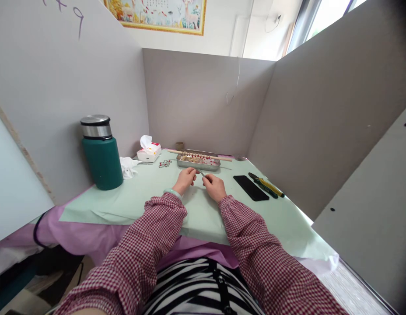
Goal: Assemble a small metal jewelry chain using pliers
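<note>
Above the middle of the table, my left hand (186,179) is closed in a pinch, its fingertips together. What it pinches, if anything, is too small to make out. Just to its right, my right hand (215,187) grips slim silver tweezers (201,173), whose tips point toward the left fingertips. Behind both hands stands a metal tray (203,166) with small red and gold beads in it. A wooden stick (222,159) wound with beaded pieces lies across the tray. Left of the tray is a small cluster of red and silver beaded rings (165,163).
A green bottle (103,159), crumpled tissue (128,167) and a tissue pack (149,151) stand at left. To the right lie a black phone (250,187) and yellow-green pliers (267,185). A small brown cup (180,146) is at the back. Grey partitions (203,100) enclose the table.
</note>
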{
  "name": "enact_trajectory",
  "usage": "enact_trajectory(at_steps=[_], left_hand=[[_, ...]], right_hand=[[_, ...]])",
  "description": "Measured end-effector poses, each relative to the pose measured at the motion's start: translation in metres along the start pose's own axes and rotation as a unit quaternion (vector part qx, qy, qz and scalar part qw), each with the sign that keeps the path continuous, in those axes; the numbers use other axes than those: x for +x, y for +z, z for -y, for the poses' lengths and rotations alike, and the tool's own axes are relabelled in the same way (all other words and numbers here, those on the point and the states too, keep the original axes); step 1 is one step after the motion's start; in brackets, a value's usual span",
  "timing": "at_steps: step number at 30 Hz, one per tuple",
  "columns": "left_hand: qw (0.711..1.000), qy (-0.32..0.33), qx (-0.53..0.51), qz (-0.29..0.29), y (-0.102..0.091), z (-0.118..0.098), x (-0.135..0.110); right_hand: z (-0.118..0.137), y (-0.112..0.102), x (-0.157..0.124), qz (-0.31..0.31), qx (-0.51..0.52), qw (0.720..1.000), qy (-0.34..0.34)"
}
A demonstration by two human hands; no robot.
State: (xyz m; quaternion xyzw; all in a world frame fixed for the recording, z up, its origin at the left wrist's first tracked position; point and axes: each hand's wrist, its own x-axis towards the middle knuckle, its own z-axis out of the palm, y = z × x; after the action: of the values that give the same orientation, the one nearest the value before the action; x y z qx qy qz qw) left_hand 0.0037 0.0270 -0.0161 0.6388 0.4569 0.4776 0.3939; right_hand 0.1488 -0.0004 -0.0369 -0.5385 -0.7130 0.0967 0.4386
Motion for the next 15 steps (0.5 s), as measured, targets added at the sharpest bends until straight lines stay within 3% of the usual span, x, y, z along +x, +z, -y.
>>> enact_trajectory(at_steps=[15], left_hand=[[0.982, -0.068, -0.16, 0.076, -0.0054, -0.0085, -0.0082]], right_hand=[[-0.0001, 0.0008, 0.002, 0.043, 0.131, 0.99, 0.027]])
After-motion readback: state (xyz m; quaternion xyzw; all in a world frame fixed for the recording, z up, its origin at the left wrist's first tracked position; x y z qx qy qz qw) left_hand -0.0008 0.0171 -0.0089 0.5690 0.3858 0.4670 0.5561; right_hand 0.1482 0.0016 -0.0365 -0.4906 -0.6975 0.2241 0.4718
